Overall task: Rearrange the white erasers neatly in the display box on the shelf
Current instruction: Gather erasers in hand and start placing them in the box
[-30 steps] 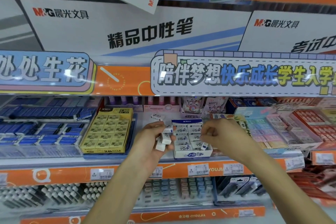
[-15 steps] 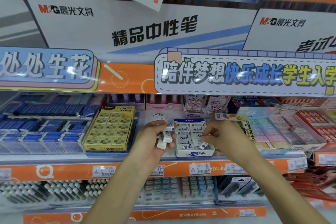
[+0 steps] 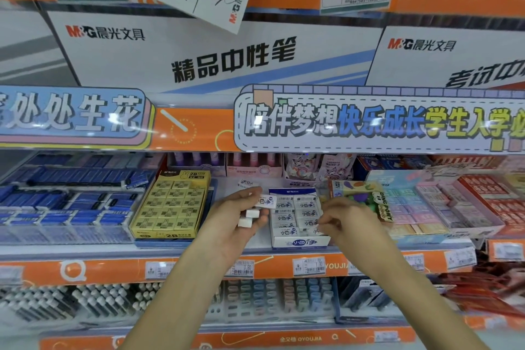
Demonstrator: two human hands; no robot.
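Head view: the display box [image 3: 300, 242] sits at the front edge of the shelf [image 3: 85, 251], roughly mid-shelf, white with blue print on its front wall. White erasers [image 3: 295, 213] fill it in two columns, labels up, mostly lined up (the front-right ones are partly hidden by fingers). The left hand [image 3: 237, 221] hovers just left of the box, fingers curled around a small stack of loose erasers [image 3: 257, 209]: one labelled eraser is pinched on top between thumb and fingertips, and two plain white ends stick out below it. The right hand [image 3: 348, 220] is at the box's front-right corner, fingers bent down and closed onto the erasers there; whether it actually grips one cannot be told. One more white eraser [image 3: 246, 183] lies on the shelf behind the left hand, toward the back edge. A yellow box [image 3: 170, 204] of 2B erasers sits just left of the left hand, pastel eraser trays [image 3: 412, 207] to the right of the right hand. Orange price strip [image 3: 199, 267] runs along the front edge.
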